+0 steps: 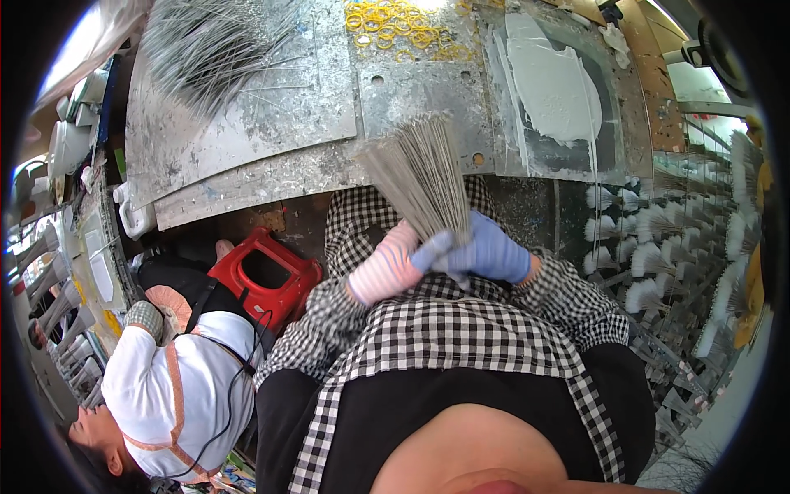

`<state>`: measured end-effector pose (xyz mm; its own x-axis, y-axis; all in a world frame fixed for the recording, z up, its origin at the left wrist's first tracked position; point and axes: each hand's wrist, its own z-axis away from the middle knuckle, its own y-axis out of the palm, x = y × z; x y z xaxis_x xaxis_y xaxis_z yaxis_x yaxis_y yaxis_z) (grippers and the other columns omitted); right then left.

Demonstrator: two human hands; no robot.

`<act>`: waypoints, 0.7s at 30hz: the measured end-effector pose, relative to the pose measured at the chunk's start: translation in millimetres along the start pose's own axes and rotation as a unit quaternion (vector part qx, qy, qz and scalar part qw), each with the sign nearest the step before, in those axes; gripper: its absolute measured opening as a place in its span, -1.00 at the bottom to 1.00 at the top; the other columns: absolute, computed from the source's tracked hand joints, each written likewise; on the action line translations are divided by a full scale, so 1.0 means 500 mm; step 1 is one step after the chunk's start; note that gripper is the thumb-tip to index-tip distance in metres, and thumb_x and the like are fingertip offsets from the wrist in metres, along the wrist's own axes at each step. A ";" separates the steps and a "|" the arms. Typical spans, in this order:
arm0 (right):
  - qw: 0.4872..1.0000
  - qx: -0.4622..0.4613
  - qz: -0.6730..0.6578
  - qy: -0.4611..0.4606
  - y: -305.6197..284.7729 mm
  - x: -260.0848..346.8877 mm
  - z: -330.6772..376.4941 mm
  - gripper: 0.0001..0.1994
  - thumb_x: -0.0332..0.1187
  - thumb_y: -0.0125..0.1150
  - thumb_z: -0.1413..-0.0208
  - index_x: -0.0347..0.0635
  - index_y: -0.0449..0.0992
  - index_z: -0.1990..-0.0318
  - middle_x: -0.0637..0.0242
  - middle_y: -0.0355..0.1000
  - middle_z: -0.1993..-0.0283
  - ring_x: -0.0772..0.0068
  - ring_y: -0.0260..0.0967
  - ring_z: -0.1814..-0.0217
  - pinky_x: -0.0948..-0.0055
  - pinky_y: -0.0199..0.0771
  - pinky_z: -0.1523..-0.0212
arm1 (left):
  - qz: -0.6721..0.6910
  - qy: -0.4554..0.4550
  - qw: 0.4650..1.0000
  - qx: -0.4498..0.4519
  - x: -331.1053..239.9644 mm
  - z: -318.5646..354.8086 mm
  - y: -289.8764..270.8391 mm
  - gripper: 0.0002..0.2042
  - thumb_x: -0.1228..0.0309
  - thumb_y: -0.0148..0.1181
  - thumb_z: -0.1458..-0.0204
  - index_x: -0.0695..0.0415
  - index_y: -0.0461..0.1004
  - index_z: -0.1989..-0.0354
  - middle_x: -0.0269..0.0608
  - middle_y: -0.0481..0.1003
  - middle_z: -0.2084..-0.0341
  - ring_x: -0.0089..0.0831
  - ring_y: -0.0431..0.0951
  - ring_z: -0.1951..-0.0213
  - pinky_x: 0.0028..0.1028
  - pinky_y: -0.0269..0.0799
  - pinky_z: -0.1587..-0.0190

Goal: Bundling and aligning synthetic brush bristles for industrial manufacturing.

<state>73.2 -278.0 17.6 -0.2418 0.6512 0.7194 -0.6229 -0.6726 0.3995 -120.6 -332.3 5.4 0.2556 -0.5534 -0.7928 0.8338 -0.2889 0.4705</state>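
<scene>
A bundle of thin grey wire-like rods [424, 169] fans out upward from my two hands, its far end over the table's front edge. Around its lower end close both hands, held in front of my checked apron. My left hand [387, 265], in a pink-and-white striped glove with bluish fingertips, grips it from the left. My right hand [492, 249], in a blue glove, wraps it from the right. The fingers overlap, so the gripped end is mostly hidden. A large loose heap of similar grey rods [206, 49] lies at the table's far left.
Yellow rings [403, 29] are scattered at the table's back. White paste [551, 82] covers a dark board on the right. Racks of white-tipped fan-shaped brushes [658, 239] stand at far right. A red stool [267, 276] and a seated co-worker [185, 379] are at my left.
</scene>
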 end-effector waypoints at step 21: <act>0.882 -0.054 0.391 -0.258 -0.069 0.084 -0.057 -0.39 -0.22 0.41 -0.03 -0.24 0.35 -0.21 0.09 0.47 -0.10 0.18 0.44 -0.20 0.29 0.45 -0.23 | -0.246 0.345 0.904 0.053 -0.254 -0.043 0.044 -0.40 0.53 0.44 0.16 0.23 0.36 -0.14 -0.24 0.58 0.20 -0.51 0.61 0.17 -0.46 0.54 0.05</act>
<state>63.5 -217.4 17.9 -0.2747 -0.2633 0.9248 -0.4895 -0.7895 -0.3702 -124.2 -251.3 108.1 0.1405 0.2719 -0.9520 0.8878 -0.4602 -0.0004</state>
